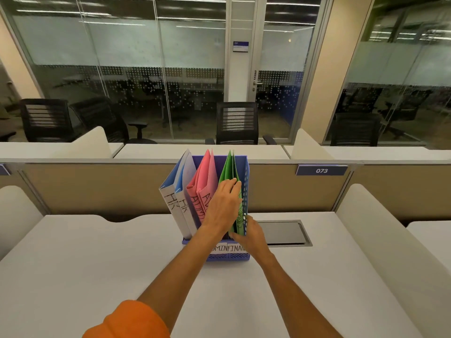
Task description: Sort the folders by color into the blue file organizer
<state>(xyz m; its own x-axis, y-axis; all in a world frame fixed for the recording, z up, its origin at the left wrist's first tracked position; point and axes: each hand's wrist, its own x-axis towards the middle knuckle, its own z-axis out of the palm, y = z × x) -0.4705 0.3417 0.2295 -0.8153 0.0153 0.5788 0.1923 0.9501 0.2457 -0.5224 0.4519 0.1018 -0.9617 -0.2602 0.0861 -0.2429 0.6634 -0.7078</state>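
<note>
The blue file organizer (246, 176) stands upright in the middle of the white desk. Two blue folders (179, 181) marked "HR" fill its left slot, two pink folders (206, 176) the middle slot, and green folders (228, 167) the right slot. My left hand (222, 203) reaches across the pink folders, its fingers curled over the front edge of the green folders. My right hand (249, 234) is low at the organizer's right front corner, pinching the green folders' lower edge. White labels on the organizer's base are partly hidden by my arms.
A grey cable hatch (284, 232) is set into the desk right of the organizer. A beige partition (97, 189) with a "073" sign (321, 170) closes the desk's far side. White dividers stand at both sides. Black office chairs sit beyond.
</note>
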